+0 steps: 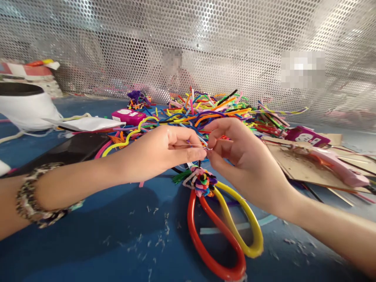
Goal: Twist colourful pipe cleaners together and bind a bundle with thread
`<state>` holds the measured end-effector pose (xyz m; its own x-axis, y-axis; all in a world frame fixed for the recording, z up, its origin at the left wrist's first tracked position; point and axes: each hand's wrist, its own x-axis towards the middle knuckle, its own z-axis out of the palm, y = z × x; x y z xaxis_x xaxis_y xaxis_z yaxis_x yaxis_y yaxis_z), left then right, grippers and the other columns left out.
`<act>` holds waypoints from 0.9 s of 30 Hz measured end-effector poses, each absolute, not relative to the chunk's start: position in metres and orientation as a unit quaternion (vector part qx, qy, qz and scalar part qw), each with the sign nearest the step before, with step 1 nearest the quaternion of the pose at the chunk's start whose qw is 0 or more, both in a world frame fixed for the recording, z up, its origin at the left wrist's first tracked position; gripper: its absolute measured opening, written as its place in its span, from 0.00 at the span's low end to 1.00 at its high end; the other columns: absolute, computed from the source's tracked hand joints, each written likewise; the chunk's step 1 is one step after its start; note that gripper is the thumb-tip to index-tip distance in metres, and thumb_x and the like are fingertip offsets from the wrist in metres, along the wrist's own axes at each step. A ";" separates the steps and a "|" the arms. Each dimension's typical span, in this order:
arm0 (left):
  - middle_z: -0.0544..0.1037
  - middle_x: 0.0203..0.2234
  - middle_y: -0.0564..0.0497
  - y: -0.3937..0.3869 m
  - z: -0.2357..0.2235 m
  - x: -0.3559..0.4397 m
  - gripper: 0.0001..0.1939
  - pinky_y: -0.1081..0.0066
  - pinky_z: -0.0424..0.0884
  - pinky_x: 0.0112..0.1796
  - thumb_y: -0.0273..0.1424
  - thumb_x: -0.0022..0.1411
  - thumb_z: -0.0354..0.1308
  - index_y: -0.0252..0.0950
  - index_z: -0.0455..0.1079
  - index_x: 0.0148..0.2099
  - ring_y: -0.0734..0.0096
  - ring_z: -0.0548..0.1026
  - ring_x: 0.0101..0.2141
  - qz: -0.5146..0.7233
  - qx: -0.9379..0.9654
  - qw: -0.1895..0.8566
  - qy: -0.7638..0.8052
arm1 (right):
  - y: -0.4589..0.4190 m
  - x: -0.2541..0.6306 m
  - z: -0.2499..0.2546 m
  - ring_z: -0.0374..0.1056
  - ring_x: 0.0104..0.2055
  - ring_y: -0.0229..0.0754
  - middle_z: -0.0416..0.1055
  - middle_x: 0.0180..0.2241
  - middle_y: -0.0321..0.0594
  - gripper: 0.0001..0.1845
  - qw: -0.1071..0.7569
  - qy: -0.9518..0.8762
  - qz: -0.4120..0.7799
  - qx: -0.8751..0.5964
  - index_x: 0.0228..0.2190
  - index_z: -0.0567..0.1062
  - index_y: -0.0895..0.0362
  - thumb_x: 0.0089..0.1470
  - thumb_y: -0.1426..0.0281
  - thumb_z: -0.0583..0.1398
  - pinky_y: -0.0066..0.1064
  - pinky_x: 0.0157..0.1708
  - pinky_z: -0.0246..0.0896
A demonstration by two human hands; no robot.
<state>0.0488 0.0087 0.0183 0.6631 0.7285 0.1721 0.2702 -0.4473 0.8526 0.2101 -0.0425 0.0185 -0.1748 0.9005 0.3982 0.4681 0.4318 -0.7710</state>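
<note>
Pinching thin thread (208,149) with left hand (160,150) and right hand (249,168), we are gripping it close together, judging it light, limp, slippery.

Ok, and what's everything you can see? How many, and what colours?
Table: one, blue, underneath
Mesh screen: one, silver, behind
Strips: uncountable, many colours, back middle
Red loop: one, red, front
Yellow loop: one, yellow, beside it
Near bundle: one, multicoloured, above loops
Far bundle: one, mostly purple, back
Labelled boxes: two, magenta, either side
Pink tool: one, pink, right
Boards: several, tan, under tool
Flat slab: one, black, left
Tub or roll: one, white, left
Thread: unclear count, pale, at fingertips
Bracelets: unclear count, black-white, left wrist
Hands: two, bare, middle (left hand, right hand)
</note>
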 end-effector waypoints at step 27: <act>0.50 0.11 0.62 0.013 0.014 0.048 0.12 0.84 0.47 0.13 0.33 0.54 0.56 0.35 0.56 0.25 0.88 0.46 0.12 0.237 0.651 0.672 0.263 | -0.037 0.215 0.020 0.64 0.30 0.32 0.66 0.27 0.34 0.07 0.401 -0.752 0.345 -0.392 0.27 0.66 0.57 0.45 0.80 0.56 0.26 0.32 0.61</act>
<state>0.0477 0.0135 0.0140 0.7496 0.6604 -0.0444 0.0233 0.0408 0.9989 0.2154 -0.0365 0.0202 -0.3705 0.8669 0.3335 0.3126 0.4545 -0.8341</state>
